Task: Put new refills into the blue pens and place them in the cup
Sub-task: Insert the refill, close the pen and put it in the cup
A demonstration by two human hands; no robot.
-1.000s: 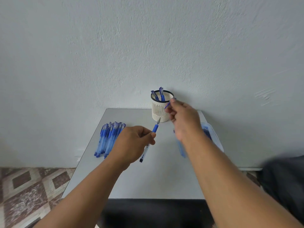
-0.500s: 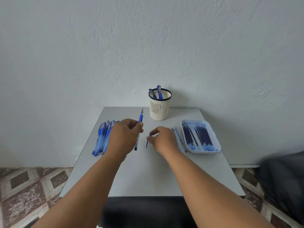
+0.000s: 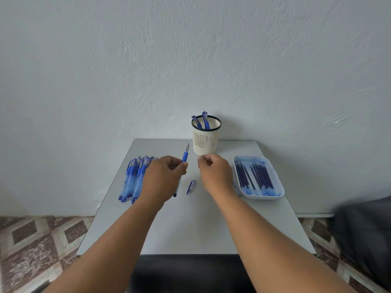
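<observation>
My left hand [image 3: 163, 180] grips an uncapped blue pen [image 3: 185, 156] with its tip pointing away toward the cup. The pen's blue cap [image 3: 191, 186] lies on the grey table [image 3: 190, 229] between my hands. My right hand [image 3: 214, 172] hovers just right of the pen with curled fingers and holds nothing that I can see. A white slotted cup [image 3: 205, 138] with a black rim stands at the back and holds two blue pens [image 3: 202, 121]. A white tray [image 3: 258, 195] of dark blue refills [image 3: 255, 176] sits at the right.
A pile of several blue pens [image 3: 134, 179] lies at the table's left, partly behind my left hand. A plain wall stands right behind the table. Patterned floor tiles show on both sides, and a dark blurred shape [image 3: 364, 235] sits at the right.
My right hand took the cap off near the cup, laid it on the table and has lifted away from it. My left hand has turned the pen more upright.
</observation>
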